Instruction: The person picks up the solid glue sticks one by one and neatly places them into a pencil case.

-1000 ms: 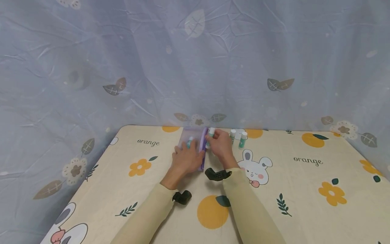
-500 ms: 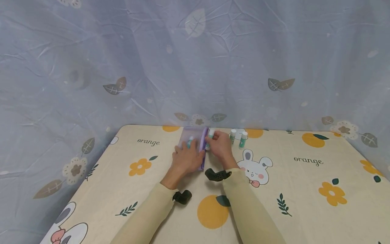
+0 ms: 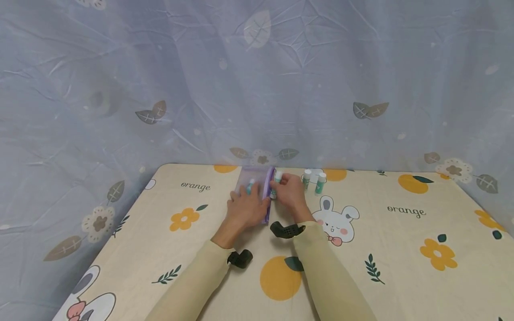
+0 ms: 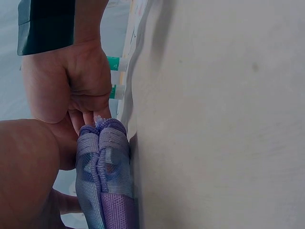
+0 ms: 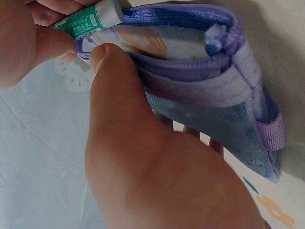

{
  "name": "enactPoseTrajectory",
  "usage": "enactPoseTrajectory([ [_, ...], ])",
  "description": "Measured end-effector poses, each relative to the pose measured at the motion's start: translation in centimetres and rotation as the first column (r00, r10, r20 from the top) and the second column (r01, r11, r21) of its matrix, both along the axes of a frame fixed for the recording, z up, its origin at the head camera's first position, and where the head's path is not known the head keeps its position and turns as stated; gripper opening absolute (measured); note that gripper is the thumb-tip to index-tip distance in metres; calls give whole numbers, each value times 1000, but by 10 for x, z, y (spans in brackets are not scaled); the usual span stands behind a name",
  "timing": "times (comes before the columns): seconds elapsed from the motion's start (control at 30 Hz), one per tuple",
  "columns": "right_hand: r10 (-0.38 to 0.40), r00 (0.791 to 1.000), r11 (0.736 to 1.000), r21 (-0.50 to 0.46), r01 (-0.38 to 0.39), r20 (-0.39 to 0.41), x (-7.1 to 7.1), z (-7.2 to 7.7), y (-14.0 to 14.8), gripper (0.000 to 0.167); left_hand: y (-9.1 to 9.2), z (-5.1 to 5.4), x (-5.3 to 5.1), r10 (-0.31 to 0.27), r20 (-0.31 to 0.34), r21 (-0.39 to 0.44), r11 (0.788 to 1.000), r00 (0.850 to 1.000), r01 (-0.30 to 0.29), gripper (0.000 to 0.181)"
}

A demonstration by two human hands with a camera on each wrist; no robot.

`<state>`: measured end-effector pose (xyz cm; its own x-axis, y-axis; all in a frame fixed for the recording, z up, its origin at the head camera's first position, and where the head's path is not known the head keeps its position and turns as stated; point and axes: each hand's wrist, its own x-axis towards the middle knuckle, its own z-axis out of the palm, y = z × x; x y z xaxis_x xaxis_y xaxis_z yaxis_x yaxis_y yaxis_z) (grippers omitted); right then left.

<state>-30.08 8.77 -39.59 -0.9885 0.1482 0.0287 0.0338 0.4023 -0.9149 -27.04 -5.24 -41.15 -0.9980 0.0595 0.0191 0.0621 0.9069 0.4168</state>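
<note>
A purple mesh pouch (image 3: 266, 196) lies flat with its zipped side facing right; its mouth gapes in the right wrist view (image 5: 190, 86). Across it my left hand (image 3: 246, 208) has its fingers spread, the thumb at the mouth's rim. Under those fingers shows one glue stick (image 3: 250, 186), seemingly through the mesh. My right hand (image 3: 292, 192) pinches a white-capped green glue stick (image 3: 278, 177) beside the mouth; the right wrist view shows this stick (image 5: 90, 20) at the opening's end. What its lower end touches is hidden.
Two more glue sticks, one (image 3: 307, 178) just beyond my right hand and another (image 3: 320, 184) farther right, stand upright. A patterned cloth (image 3: 225, 285) covers the table, and a grey-blue curtain (image 3: 321, 89) hangs behind its far edge.
The glue stick in my right hand has shifted slightly down, towards me. My left hand and the pouch have stayed in place.
</note>
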Motion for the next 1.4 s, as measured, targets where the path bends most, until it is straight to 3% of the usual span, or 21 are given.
enactPoseTrajectory([
  [0.13, 2, 1000, 1000, -11, -2, 3, 0, -1, 0, 29, -1, -7, -6, 3, 0, -1, 1000, 1000, -3, 72],
  [0.27, 8, 1000, 999, -37, -8, 2, 0, -1, 0, 29, -1, -4, -2, -5, 0, 13, 1000, 1000, 5, 71],
  [0.33, 11, 1000, 999, -53, -11, 2, 0, -1, 0, 28, 0, 5, 5, -8, 14, 19, 1000, 1000, 8, 69],
  [0.43, 17, 1000, 997, -77, -17, 4, 0, -1, -1, 28, -1, 2, 3, -11, 7, 11, 1000, 1000, 11, 70],
  [0.57, 20, 999, 996, -84, -17, 33, 1, -1, -2, 27, -2, -14, -11, -6, 16, 0, 1000, 1000, 6, 76],
  [0.67, 19, 998, 996, -85, -14, 55, 1, -2, -3, 25, -2, -15, -12, -2, 20, 0, 1000, 1000, 2, 76],
  [0.8, 18, 997, 993, -115, -9, 80, 1, -3, -3, 25, -1, -6, -4, -2, 4, 1, 1000, 1000, 2, 73],
  [1.03, 38, 991, 967, -256, -5, 125, 0, -4, -5, 26, 0, 18, 14, -9, 25, 12, 1000, 1000, 9, 68],
  [1.13, 57, 989, 957, -288, -15, 137, 2, -3, -4, 26, 0, 20, 16, -7, 29, 10, 1000, 1000, 6, 67],
  [1.27, 81, 981, 954, -297, -26, 174, 5, 0, -3, 27, 1, 17, 12, 0, 22, 10, 1000, 1000, 0, 67],
  [1.4, 85, 975, 952, -307, -17, 207, 6, 1, -3, 24, 0, 3, 1, 5, 13, 5, 1000, 1000, -5, 69],
])
